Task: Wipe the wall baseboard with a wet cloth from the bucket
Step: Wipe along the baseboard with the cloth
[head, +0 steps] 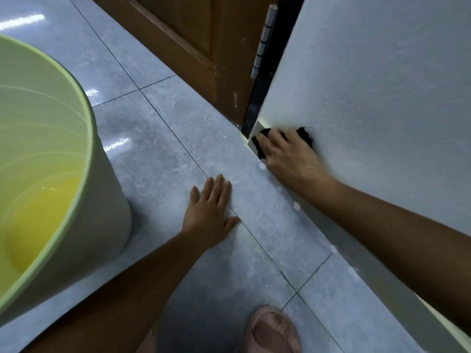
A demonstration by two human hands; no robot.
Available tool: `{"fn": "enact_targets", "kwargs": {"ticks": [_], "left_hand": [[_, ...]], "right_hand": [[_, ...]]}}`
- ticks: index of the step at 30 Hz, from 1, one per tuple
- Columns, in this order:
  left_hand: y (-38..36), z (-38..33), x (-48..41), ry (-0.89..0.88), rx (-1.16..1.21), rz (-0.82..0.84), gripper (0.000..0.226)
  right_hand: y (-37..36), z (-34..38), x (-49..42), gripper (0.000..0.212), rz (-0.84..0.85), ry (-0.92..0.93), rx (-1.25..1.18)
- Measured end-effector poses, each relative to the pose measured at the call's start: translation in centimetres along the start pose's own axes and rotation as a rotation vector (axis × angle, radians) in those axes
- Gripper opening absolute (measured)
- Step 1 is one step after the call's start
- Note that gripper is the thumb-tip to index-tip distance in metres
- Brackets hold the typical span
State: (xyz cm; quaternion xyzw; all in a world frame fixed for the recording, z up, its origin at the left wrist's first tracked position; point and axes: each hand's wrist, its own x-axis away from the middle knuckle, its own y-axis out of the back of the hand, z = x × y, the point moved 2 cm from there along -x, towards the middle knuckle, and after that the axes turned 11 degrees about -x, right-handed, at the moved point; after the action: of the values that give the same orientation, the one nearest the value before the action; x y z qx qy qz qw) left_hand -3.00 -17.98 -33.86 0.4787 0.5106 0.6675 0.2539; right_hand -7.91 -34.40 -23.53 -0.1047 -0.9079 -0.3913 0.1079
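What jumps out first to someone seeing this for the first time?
The big pale green bucket fills the left side, yellowish liquid at its bottom. At the wall's foot, beside the brown door, the right hand presses a black cloth. The left hand lies flat on the grey floor tiles.

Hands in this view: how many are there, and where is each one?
2. The left hand lies flat on the floor tiles. The right hand presses a black cloth against the baseboard near the door.
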Motion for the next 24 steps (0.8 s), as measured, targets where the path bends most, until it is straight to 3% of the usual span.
{"fn": "enact_targets", "kwargs": {"ticks": [5, 13, 18, 24], "left_hand": [[-0.1, -0.1, 0.0, 0.005, -0.030, -0.013, 0.083], [-0.2, -0.2, 0.0, 0.003, -0.045, -0.004, 0.083], [-0.2, -0.2, 0.1, 0.001, -0.032, -0.015, 0.082], [0.2, -0.3, 0.1, 0.004, 0.010, 0.002, 0.083]], "right_hand": [[-0.7, 1.5, -2.9, 0.047, 0.029, 0.033, 0.140], [-3.1, 2.5, 4.7, 0.042, 0.132, 0.130, 0.181], [-0.7, 0.4, 0.4, 0.044, 0.017, 0.051, 0.136], [-1.8, 1.5, -0.9, 0.054, 0.049, 0.070, 0.193]]}}
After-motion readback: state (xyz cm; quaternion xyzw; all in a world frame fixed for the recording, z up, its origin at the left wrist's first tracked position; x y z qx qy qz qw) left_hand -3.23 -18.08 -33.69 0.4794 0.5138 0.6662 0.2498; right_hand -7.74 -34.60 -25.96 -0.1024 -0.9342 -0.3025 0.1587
